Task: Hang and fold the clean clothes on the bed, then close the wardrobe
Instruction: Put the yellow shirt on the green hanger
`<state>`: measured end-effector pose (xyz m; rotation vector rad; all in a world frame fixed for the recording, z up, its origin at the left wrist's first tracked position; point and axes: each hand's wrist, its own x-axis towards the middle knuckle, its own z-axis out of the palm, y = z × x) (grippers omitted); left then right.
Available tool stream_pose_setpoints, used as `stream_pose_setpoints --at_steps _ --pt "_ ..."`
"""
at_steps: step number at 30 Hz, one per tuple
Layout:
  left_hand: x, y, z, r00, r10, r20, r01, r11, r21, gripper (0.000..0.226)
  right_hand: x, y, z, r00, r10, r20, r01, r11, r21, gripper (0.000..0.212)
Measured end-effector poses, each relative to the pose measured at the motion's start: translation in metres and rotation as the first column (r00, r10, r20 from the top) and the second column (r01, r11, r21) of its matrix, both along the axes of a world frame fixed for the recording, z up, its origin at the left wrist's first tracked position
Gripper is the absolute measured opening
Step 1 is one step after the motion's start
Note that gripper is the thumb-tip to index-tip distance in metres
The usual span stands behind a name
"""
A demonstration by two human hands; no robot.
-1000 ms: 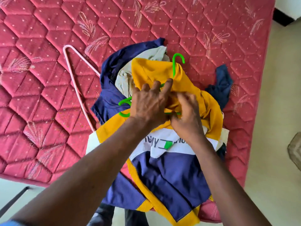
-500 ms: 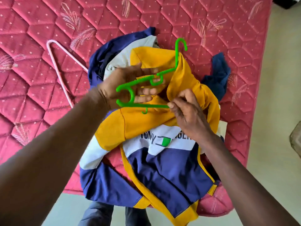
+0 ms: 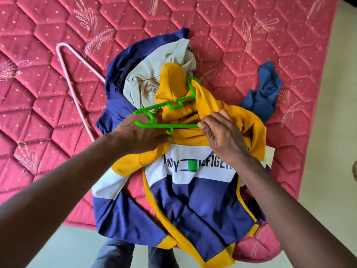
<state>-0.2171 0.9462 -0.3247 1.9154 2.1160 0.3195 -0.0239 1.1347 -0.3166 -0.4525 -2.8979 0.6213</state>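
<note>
A yellow, white and navy shirt [image 3: 193, 200] lies on the pink quilted bed [image 3: 48, 93], its hem hanging over the near edge. A green plastic hanger [image 3: 166, 117] sits at the shirt's collar, half inside the yellow fabric. My left hand [image 3: 141, 136] rests under the hanger's left end, fingers tucked into the yellow cloth; its grip is hidden. My right hand [image 3: 222, 132] pinches the yellow collar fabric at the hanger's lower bar. Under the shirt lie a grey garment [image 3: 154, 70] and a navy garment [image 3: 123, 74].
A pink hanger [image 3: 71, 78] lies on the bed left of the pile. A crumpled blue cloth [image 3: 264, 93] lies to the right. Pale floor [image 3: 328, 132] runs along the bed's right side and in front.
My left hand has turned palm-down and slid lower under the hanger's left end. The hanger's hook has gone deeper into the yellow collar. My right hand keeps its pinch.
</note>
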Motion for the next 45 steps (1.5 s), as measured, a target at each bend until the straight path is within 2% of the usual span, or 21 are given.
stream_pose_setpoints --at_steps 3,6,7,8,9,10,11,14,17,19,22,26,28,30,32,33,35,37,38,40,45 --pt "-0.011 -0.026 0.001 0.994 -0.013 0.109 0.019 0.999 -0.049 0.045 -0.011 -0.005 -0.003 0.999 -0.004 0.041 0.003 1.0 0.011 0.048" --pt "-0.011 -0.038 0.013 0.937 0.161 0.31 -0.155 0.987 -0.042 0.068 -0.016 -0.008 -0.004 0.999 0.012 0.044 -0.015 0.998 0.058 0.043" --pt "-0.012 -0.04 0.016 0.81 0.297 0.506 -0.276 0.954 -0.119 0.069 -0.016 -0.008 -0.004 0.999 0.023 0.048 -0.026 0.997 0.066 0.041" --pt "-0.013 -0.041 0.018 0.562 0.425 0.71 -0.36 0.898 -0.253 0.072 -0.017 -0.008 -0.005 0.998 0.034 0.053 -0.038 0.997 0.073 0.04" --pt "-0.016 -0.042 0.018 0.297 0.518 0.802 -0.406 0.829 -0.384 0.082 -0.017 -0.008 -0.007 0.997 0.047 0.057 -0.051 0.995 0.08 0.04" --pt "-0.02 -0.045 0.015 0.151 0.55 0.822 -0.414 0.79 -0.452 0.092 -0.016 -0.008 -0.009 0.996 0.061 0.063 -0.066 0.994 0.088 0.04" --pt "-0.021 -0.046 0.011 0.144 0.541 0.828 -0.412 0.794 -0.447 0.093 -0.015 -0.009 -0.011 0.995 0.077 0.068 -0.084 0.992 0.096 0.041" --pt "-0.016 -0.047 -0.001 0.301 0.49 0.818 -0.469 0.823 -0.32 0.068 -0.012 -0.017 -0.013 0.993 0.083 0.084 -0.09 0.992 0.085 0.042" --pt "-0.014 -0.048 -0.009 0.431 0.568 0.701 -0.57 0.774 -0.276 0.059 -0.016 -0.034 -0.008 0.988 0.026 0.155 -0.041 0.995 0.094 0.036" --pt "-0.014 -0.048 -0.012 0.449 0.64 0.624 -0.629 0.722 -0.288 0.055 -0.023 -0.048 -0.002 0.978 0.002 0.206 -0.027 0.993 0.117 0.042" --pt "-0.01 -0.05 -0.02 0.541 0.722 0.431 -0.666 0.681 -0.305 0.068 -0.045 -0.069 0.005 0.967 -0.006 0.253 -0.013 0.997 0.074 0.052" --pt "-0.008 -0.063 -0.026 0.563 0.764 0.314 -0.704 0.643 -0.302 0.085 -0.07 -0.074 0.006 0.957 0.069 0.281 -0.083 0.996 0.035 0.035" --pt "-0.013 -0.068 -0.025 0.562 0.759 0.327 -0.729 0.642 -0.238 0.076 -0.068 -0.07 0.002 0.96 0.134 0.246 -0.144 0.989 0.025 0.028" --pt "-0.015 -0.07 -0.023 0.48 0.729 0.489 -0.757 0.625 -0.188 0.061 -0.064 -0.069 0.001 0.988 0.06 0.143 -0.052 0.997 -0.06 0.024" --pt "-0.016 -0.071 -0.024 0.269 0.658 0.703 -0.781 0.576 -0.241 0.051 -0.062 -0.062 0.003 0.978 -0.206 0.008 0.206 0.973 -0.102 0.022" --pt "-0.015 -0.072 -0.024 0.119 0.604 0.788 -0.772 0.555 -0.31 0.054 -0.062 -0.054 0.004 0.921 -0.39 -0.001 0.388 0.917 -0.086 0.026" --pt "-0.015 -0.075 -0.021 -0.217 0.459 0.862 -0.685 0.558 -0.469 0.063 -0.06 -0.022 0.003 0.745 -0.65 0.15 0.659 0.752 -0.012 0.041" --pt "-0.017 -0.077 -0.021 -0.408 0.347 0.844 -0.556 0.639 -0.532 0.062 -0.058 0.01 0.0 0.643 -0.663 0.382 0.723 0.691 -0.019 0.036" --pt "-0.016 -0.076 -0.02 -0.439 0.324 0.838 -0.513 0.676 -0.53 0.059 -0.058 0.02 -0.002 0.669 -0.595 0.446 0.705 0.699 -0.124 0.027" --pt "-0.014 -0.073 -0.017 -0.415 0.341 0.843 -0.475 0.709 -0.521 0.055 -0.059 0.03 -0.004 0.754 -0.515 0.407 0.635 0.73 -0.253 0.046" --pt "-0.007 -0.068 -0.004 -0.165 0.404 0.9 -0.453 0.779 -0.433 0.029 -0.077 0.042 0.006 0.804 -0.532 0.267 0.588 0.78 -0.217 0.039"
